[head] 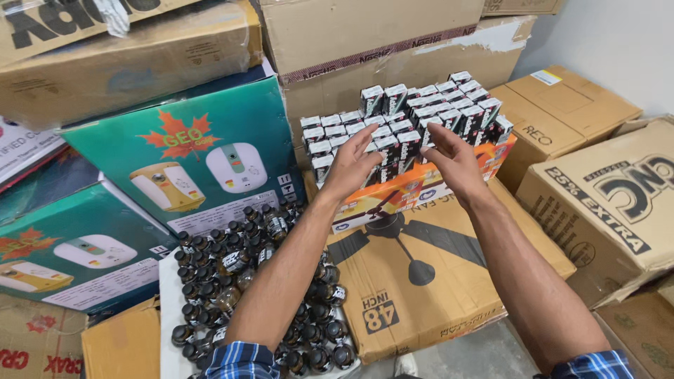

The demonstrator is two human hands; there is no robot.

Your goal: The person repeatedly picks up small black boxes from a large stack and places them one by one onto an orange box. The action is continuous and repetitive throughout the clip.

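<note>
- The left hand (349, 165) reaches forward with fingers spread and unclenched, its fingertips touching the near edge of the small black-and-white cartons (407, 119); it grips none of them, and the flat, splayed posture looks suited to steadying or squaring a row rather than picking one up.
- The right hand (456, 163) is released in the same way, palm turned inward, its fingers against the cartons near the block's middle, with more rows further right (the two hands bracket a section of the front rows between them).
- The small cartons stand upright, packed side by side in tight rows, which probably keeps them from toppling; they sit on top of an orange box (421, 188), itself resting on a large brown fan box (435, 270) that serves as a makeshift desk.
- Below the left forearm, a cluster of small dark bottles (246, 281) with black caps stands upright on a white sheet (168, 330), close together and just beside the fan box, within easy reach of the cartons.
- To the left lean two teal appliance boxes (175, 151), tilted against the stack; plain brown cartons (604, 189) crowd the right side and the back.
</note>
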